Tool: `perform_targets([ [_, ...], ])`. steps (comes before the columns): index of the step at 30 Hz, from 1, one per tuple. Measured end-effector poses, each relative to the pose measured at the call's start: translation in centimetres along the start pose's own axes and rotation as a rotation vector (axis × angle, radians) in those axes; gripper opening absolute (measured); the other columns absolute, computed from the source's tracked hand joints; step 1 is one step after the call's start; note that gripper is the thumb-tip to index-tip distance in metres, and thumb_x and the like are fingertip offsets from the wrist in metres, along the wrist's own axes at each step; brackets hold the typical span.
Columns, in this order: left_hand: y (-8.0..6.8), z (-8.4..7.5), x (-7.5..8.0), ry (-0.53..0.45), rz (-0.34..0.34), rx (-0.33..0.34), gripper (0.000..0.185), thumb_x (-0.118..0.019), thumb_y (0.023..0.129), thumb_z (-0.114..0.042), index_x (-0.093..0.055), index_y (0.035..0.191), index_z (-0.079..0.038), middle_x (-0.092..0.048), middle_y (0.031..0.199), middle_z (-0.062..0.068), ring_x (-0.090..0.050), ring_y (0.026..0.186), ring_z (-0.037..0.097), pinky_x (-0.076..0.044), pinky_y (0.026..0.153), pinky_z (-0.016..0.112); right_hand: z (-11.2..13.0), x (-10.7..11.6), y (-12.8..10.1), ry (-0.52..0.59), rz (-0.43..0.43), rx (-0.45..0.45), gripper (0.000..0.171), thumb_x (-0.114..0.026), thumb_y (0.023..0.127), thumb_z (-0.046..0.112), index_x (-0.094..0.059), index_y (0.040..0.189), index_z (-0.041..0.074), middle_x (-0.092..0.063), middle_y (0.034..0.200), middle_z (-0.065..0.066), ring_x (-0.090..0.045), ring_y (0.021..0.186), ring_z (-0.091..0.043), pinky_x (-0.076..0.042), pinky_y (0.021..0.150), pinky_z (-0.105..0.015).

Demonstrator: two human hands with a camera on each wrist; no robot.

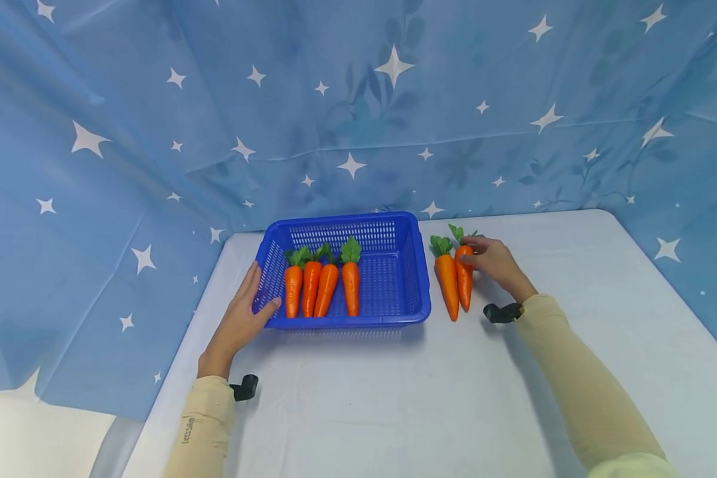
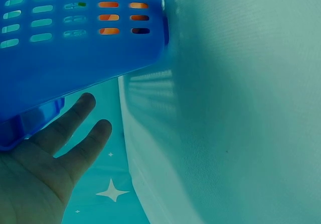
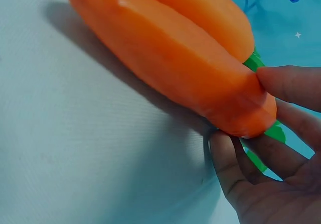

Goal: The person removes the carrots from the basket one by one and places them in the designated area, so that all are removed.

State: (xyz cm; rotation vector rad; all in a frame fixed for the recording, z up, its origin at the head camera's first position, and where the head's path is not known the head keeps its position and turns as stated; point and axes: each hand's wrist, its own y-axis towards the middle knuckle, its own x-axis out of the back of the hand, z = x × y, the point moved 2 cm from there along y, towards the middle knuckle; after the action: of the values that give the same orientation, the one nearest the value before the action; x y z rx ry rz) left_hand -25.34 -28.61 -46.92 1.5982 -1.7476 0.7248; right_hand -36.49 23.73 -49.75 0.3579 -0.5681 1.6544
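A blue plastic basket (image 1: 346,323) sits on the white table (image 1: 394,398) and holds several orange toy carrots (image 1: 311,289) with green tops. My left hand (image 1: 247,312) rests flat against the basket's left wall, fingers straight, thumb at its front left corner. The left wrist view shows those fingers (image 2: 75,128) beneath the basket's rim (image 2: 75,58). Two more carrots lie on the table right of the basket. My right hand (image 1: 475,255) pinches the leafy end of the right one (image 1: 465,285); the other carrot (image 1: 447,282) lies against it. Up close, thumb and fingers (image 3: 241,111) clasp that carrot (image 3: 170,68).
A blue star-patterned cloth (image 1: 358,99) hangs behind and on both sides of the table. The table's left edge (image 1: 173,372) runs close to my left forearm. Black wrist camera mounts (image 1: 502,312) sit on both sleeves.
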Motion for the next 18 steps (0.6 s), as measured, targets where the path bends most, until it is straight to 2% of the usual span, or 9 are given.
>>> perform_targets([
  [10, 0.01, 0.2, -0.08, -0.002, -0.007, -0.007, 0.091, -0.058, 0.107, -0.045, -0.006, 0.173, -0.011, 0.0, 0.18, 0.01, -0.009, 0.163, 0.043, -0.015, 0.124, 0.071, 0.16, -0.33, -0.27, -0.061, -0.036, -0.014, 0.063, -0.066, 0.105, 0.02, -0.044, 0.162, 0.001, -0.052, 0.153, -0.032, -0.049, 0.138, -0.05, -0.042, 0.117, -0.063],
  [18, 0.02, 0.2, -0.06, -0.003, -0.011, -0.01, 0.091, -0.06, 0.106, -0.041, -0.006, 0.173, -0.011, -0.001, 0.18, 0.01, -0.01, 0.163, 0.042, -0.016, 0.124, 0.071, -0.13, -0.64, -0.43, -0.042, -0.044, -0.03, 0.069, -0.066, 0.105, 0.021, -0.038, 0.164, -0.002, -0.046, 0.158, -0.033, -0.044, 0.145, -0.052, -0.039, 0.118, -0.063],
])
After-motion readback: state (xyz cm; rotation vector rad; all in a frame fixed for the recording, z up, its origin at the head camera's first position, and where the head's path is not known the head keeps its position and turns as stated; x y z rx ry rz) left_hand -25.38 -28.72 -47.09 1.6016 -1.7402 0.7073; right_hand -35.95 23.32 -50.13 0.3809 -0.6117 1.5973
